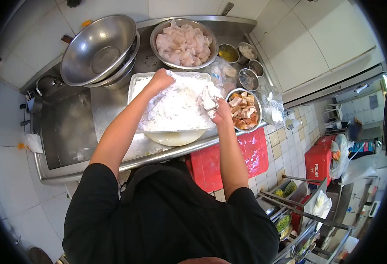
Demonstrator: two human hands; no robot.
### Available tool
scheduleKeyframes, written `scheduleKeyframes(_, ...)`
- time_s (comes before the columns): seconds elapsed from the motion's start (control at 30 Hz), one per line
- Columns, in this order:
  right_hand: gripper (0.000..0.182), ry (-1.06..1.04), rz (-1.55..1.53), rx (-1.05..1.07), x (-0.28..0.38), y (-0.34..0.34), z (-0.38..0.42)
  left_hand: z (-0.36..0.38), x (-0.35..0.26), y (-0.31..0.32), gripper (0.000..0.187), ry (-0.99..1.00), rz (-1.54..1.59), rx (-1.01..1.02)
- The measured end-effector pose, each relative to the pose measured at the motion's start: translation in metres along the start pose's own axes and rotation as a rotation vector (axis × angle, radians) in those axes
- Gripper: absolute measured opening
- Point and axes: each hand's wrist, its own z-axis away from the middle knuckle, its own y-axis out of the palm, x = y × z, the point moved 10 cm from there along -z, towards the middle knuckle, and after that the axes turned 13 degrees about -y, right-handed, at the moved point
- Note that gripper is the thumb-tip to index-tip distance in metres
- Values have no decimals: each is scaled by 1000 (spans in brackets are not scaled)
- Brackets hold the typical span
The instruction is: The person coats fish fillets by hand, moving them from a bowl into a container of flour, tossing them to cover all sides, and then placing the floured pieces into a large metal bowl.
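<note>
A rectangular white tub [133, 94] is filled with white flour-like powder [175, 103]. Over its far left part is my left hand [161, 81], fingers curled and whitened at the tips; whatever they may pinch is hidden. At the tub's right side my right hand [221, 111] grips a piece of meat coated in white powder [209, 97]. Under the tub's front edge shows a pale round bowl [175, 139]. Just right of my right hand stands a round metal bowl of brown-and-white meat chunks [245, 110].
Behind the tub sits a large bowl of pale raw meat slices [184, 44]. Stacked steel bowls [98, 50] stand at the left, beside a sink [68, 127]. Small metal containers [228, 53] and plastic bags [270, 104] line the right. A red lid-like surface [250, 154] lies below the counter edge.
</note>
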Motion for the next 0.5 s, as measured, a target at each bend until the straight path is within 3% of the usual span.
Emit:
scheduleKeyframes(0.03, 34, -4, 5, -8, -3, 1, 1, -7, 19, -1, 31, -87, 284, 35)
scheduleKeyframes(0.13, 32, -34, 15, -28, -8, 17, 4, -8, 33, 27, 27, -160, 640, 559)
scheduleKeyframes(0.23, 33, -46, 2, 29, -18, 42, 2, 15, 29, 50, 27, -226, 985, 830)
scheduleKeyframes(0.37, 37, -206, 134, 59, -21, 49, -14, 34, 26, 63, 26, -121, 835, 723)
scheduleKeyframes(0.4, 37, -293, 230, 29, -15, 48, -18, 31, 29, 60, 27, -92, 642, 560)
scheduleKeyframes(0.5, 37, -389, 440, -11, 1, 46, -22, 39, 35, 64, 27, -213, 656, 631)
